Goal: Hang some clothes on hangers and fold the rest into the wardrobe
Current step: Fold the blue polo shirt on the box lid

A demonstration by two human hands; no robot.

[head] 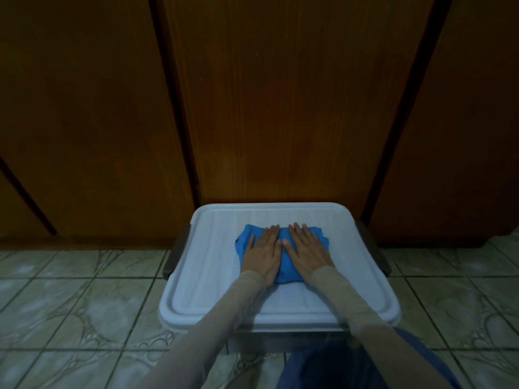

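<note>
Single head view — looks forward and down, near, toward wardrobe doors (280, 94).

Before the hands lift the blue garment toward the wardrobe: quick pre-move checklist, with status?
1. Blue garment folded compact: ok.
2. Left hand flat on the garment: ok.
3. Right hand flat on the garment: ok.
4. Garment lies fully on the white lid, away from its rim: ok.
5. Wardrobe doors open for stowing: not ok, they look closed.
6. Shelf space inside: cannot tell.
</note>
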